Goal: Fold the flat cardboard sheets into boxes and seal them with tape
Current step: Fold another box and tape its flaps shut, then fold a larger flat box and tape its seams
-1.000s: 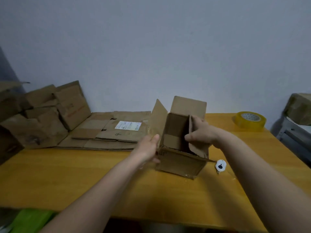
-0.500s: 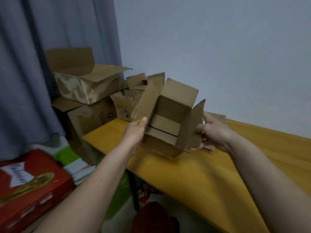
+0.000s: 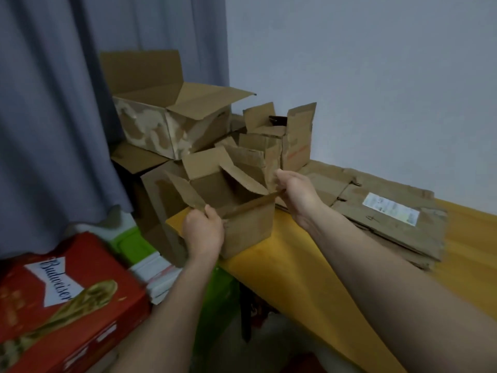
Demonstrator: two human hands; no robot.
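Note:
A small folded cardboard box [image 3: 248,228] with its top flaps open sits at the left end of the yellow table [image 3: 290,267]. My left hand [image 3: 203,234] grips its near left corner, thumb over the rim. My right hand [image 3: 297,193] holds its right rim near the far corner. A stack of flat cardboard sheets [image 3: 387,219], the top one with a white label, lies on the table to the right. No tape roll is in view.
Other folded small boxes [image 3: 279,141] stand behind the held one. A big open carton [image 3: 166,122] rests on more cartons beside a grey curtain [image 3: 48,103]. A red Budweiser case [image 3: 61,305] and a green bin [image 3: 131,242] sit low at left.
My view swung left from the table's middle to its left end. Both hands carried the small open box left and lowered it beside the other folded boxes.

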